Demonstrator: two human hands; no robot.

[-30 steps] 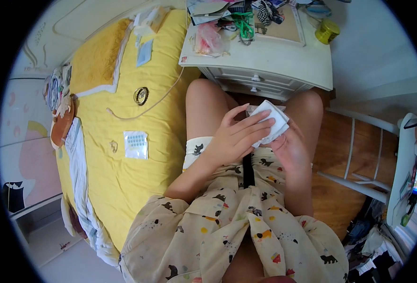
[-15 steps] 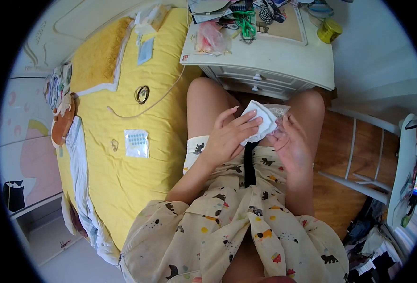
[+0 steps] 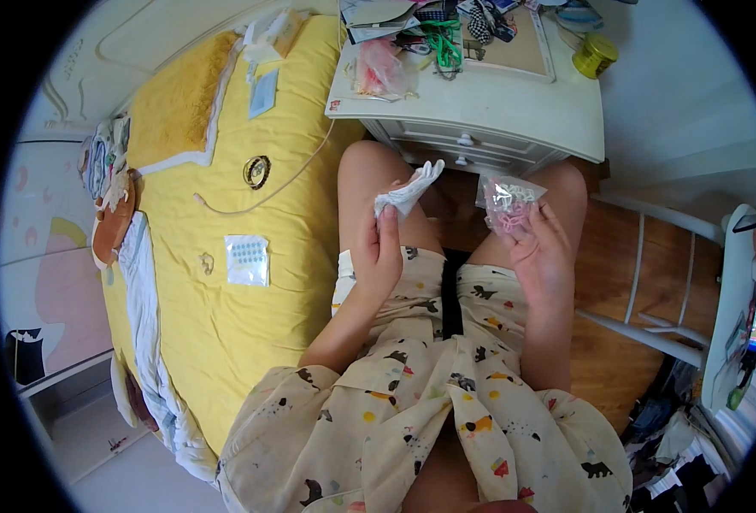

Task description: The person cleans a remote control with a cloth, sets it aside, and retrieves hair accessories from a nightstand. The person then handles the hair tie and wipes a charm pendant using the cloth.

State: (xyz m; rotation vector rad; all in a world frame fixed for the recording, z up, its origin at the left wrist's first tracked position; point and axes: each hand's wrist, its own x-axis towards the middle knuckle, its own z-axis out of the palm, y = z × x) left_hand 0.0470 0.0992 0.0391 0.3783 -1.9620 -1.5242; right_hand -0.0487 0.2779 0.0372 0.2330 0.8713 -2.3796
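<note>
The left hand (image 3: 378, 248) grips a folded white cloth (image 3: 405, 193); its thumb presses on the near side, and the other fingers are partly hidden behind. The right hand (image 3: 542, 256) holds with its fingers a small clear bag (image 3: 512, 203), which contains pink and white pieces, near the right knee. Both hands are apart, before the white table (image 3: 480, 111). On the yellow bed (image 3: 301, 269) lies a packet with blue dots (image 3: 248, 260).

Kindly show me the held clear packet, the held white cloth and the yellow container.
Clear packet (image 3: 508, 205), head view, on its middle.
White cloth (image 3: 404, 195), head view, on its middle.
Yellow container (image 3: 595, 57), head view, on its middle.
</note>
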